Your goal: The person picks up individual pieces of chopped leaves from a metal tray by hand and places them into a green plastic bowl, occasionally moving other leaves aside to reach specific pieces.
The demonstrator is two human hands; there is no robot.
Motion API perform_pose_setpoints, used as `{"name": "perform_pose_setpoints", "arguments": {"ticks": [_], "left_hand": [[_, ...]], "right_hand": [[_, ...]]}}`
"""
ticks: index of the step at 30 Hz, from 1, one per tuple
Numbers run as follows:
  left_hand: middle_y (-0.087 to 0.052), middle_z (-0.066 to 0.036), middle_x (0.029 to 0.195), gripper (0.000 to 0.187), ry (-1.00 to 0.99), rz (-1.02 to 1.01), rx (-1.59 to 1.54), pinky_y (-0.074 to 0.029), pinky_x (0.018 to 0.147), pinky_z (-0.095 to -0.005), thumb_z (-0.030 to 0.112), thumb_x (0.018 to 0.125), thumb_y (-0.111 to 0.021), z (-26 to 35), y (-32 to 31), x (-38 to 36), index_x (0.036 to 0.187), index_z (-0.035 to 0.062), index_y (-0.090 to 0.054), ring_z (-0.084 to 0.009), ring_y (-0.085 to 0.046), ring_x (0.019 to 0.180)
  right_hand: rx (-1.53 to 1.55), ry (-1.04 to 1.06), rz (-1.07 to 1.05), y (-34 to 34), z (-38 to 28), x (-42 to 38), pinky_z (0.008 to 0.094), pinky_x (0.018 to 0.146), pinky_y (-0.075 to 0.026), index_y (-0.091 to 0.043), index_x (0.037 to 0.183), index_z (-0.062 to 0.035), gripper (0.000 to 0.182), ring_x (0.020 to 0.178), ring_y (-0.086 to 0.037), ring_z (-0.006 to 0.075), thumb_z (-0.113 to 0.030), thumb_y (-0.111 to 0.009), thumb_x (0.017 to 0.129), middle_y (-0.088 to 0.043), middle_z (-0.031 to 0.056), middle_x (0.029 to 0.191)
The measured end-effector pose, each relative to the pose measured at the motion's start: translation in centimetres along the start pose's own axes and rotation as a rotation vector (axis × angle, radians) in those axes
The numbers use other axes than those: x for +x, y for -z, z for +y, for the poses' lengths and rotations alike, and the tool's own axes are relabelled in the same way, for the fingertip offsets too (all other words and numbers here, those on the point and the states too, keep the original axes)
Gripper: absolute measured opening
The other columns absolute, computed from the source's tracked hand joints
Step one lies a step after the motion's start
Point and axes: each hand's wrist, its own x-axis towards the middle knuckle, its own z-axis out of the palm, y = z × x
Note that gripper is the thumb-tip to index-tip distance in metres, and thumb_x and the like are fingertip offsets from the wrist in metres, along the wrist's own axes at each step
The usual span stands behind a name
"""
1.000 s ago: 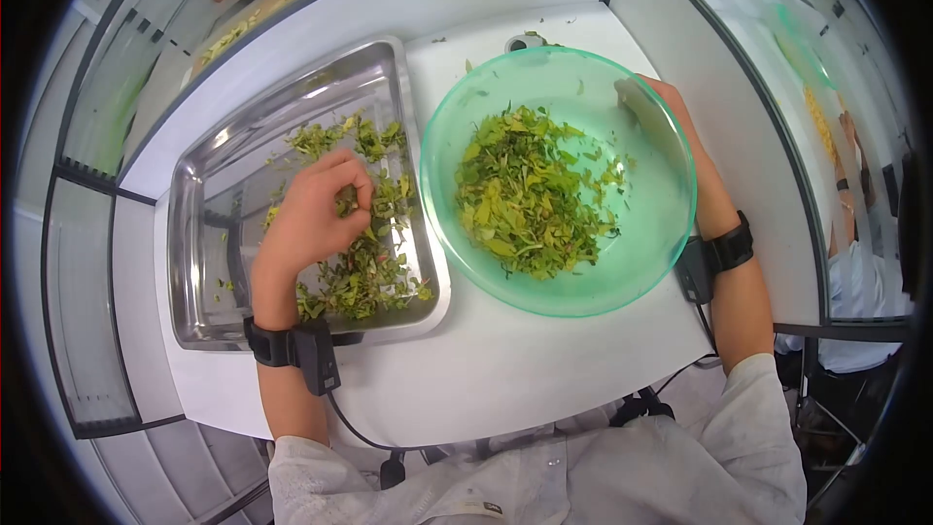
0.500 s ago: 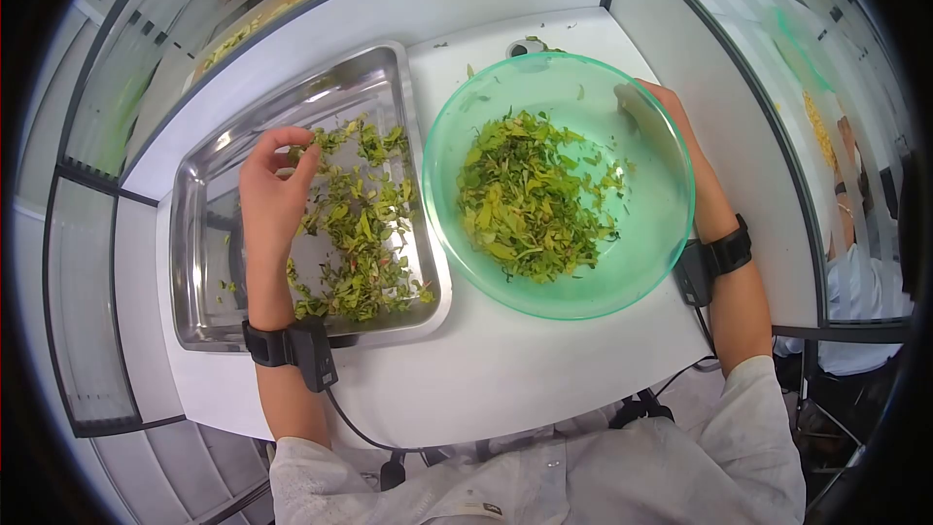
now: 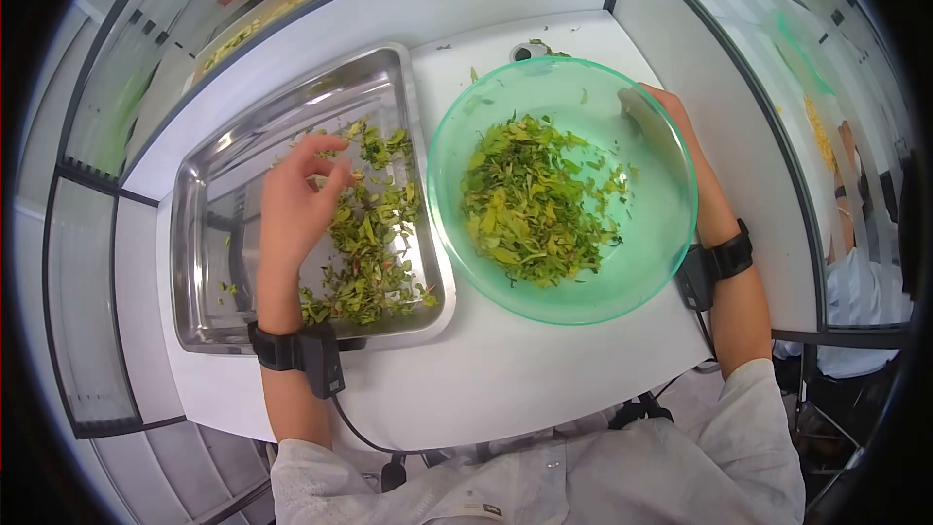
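Observation:
Over the steel tray (image 3: 209,262) hovers my left hand (image 3: 296,194), its fingers curved and the thumb tip apart from the index finger; I see nothing held between them. Beneath and beside it, loose green leaves (image 3: 374,243) are scattered on the tray's right half. My right hand (image 3: 671,112) grips the far right rim of a translucent green bowl (image 3: 641,233), with its fingers partly hidden behind the wall. A heap of chopped-looking leaves (image 3: 520,204) lies in the bowl, mostly on its left side.
White partitions (image 3: 719,117) enclose the white table (image 3: 466,369) at the back and sides. A round grommet (image 3: 528,51) with leaf scraps is behind the bowl. Each wrist wears a strapped black device (image 3: 316,360) with a cable. Other people's hands show beyond the partitions.
My left hand has moved right across the tray, and its thumb and index finger have parted more. The bowl has shifted very slightly; my right hand stays at its rim.

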Motion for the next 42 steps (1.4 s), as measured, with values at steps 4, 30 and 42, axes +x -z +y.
{"name": "perform_pose_setpoints", "arguments": {"ticks": [4, 30, 42], "left_hand": [[-0.071, -0.006, 0.093, 0.032, 0.029, -0.228, 0.152, -0.050, 0.066, -0.0302, 0.013, 0.079, -0.071, -0.1, 0.2, -0.3, 0.110, 0.0105, -0.065, -0.0174, -0.062, 0.068], [-0.062, -0.010, 0.115, 0.028, -0.452, -0.493, 0.107, -0.040, 0.099, -0.0411, 0.009, 0.080, -0.067, 1.0, -0.5, -1.0, 0.108, 0.0038, -0.065, -0.0307, -0.054, 0.112], [-0.063, -0.009, 0.117, 0.023, -0.517, -0.371, 0.060, -0.040, 0.098, -0.0406, 0.012, 0.081, -0.067, 1.5, -0.1, -0.9, 0.103, 0.0074, -0.068, -0.0301, -0.055, 0.110]], "right_hand": [[-0.037, 0.012, 0.007, 0.2, 0.3, 0.0, 0.0216, 0.060, -0.040, -0.061, 0.081, -0.0039, 0.025, 0.067, -0.046, 0.0030, -0.026, -0.060, 0.093, -0.052, -0.0054, 0.072], [-0.032, 0.011, 0.012, 0.1, 0.2, -0.1, 0.0219, 0.060, -0.040, -0.059, 0.080, -0.0039, 0.026, 0.067, -0.045, 0.0036, -0.026, -0.059, 0.093, -0.051, -0.0051, 0.071], [-0.064, 0.025, 0.002, 0.2, 0.4, 0.0, 0.0217, 0.060, -0.040, -0.060, 0.080, -0.0037, 0.025, 0.066, -0.045, 0.0038, -0.025, -0.059, 0.093, -0.052, -0.0050, 0.072]]}}
